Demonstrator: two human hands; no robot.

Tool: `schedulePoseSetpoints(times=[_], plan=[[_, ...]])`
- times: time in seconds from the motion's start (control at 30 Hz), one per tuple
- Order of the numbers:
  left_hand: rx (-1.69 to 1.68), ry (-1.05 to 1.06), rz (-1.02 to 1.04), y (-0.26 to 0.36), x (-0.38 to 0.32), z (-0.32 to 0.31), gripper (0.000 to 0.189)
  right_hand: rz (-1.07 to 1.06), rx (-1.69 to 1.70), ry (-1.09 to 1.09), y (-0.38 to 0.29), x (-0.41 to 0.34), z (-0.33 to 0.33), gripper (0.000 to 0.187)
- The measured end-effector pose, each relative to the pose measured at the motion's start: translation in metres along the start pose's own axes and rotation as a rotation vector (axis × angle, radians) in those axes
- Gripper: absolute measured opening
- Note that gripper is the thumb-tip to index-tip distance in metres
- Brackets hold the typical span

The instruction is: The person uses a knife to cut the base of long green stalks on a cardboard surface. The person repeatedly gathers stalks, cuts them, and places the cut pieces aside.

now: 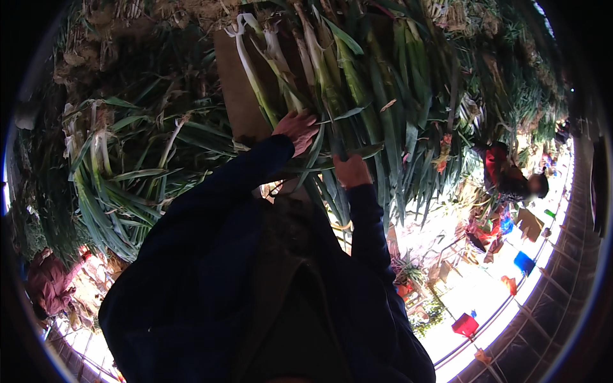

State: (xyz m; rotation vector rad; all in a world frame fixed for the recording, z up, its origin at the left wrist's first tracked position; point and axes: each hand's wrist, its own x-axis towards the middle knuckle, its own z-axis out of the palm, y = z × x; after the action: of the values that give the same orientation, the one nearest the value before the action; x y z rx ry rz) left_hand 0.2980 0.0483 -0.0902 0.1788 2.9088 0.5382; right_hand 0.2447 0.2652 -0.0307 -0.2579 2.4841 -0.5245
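Leeks (352, 76) with pale stalks and long green leaves lie side by side before me, their root ends away from me. My left hand (297, 131) rests palm down across a few stalks, fingers pointing right. Close by on the right, my right hand (352, 171) is closed around a dark, narrow item (339, 149). Whether that is a bunched leaf or a handle, I cannot tell. Under the leeks shows a brown flat board or sheet (237, 86). Leaves hang down past my right hand towards my body.
More leeks (100, 158) are heaped at left, with soil-covered root bundles (445, 16) at the back. A bent-over person (510, 170) is at right; another person's sleeve (50, 282) shows at lower left. Bright ground at right holds a red container (464, 325) and a blue one (524, 263).
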Motion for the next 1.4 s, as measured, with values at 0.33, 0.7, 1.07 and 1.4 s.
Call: schedulePoseSetpoints(times=[0.33, 0.7, 1.07, 1.4], plan=[[0.143, 0.386, 0.009, -0.003, 0.077, 0.000, 0.053, 0.138, 0.237, 0.028, 0.015, -0.030, -0.035, 0.043], [0.549, 0.365, 0.094, -0.019, 0.018, 0.014, 0.029, 0.129, 0.237, -0.031, 0.043, -0.046, -0.009, 0.040], [0.167, 0.461, 0.157, -0.003, 0.020, -0.005, 0.050, 0.000, 0.175, -0.071, -0.004, -0.065, -0.061, 0.037], [-0.031, 0.279, 0.116, 0.027, -0.071, 0.037, 0.056, 0.072, 0.034, -0.283, 0.025, -0.040, 0.001, 0.049]])
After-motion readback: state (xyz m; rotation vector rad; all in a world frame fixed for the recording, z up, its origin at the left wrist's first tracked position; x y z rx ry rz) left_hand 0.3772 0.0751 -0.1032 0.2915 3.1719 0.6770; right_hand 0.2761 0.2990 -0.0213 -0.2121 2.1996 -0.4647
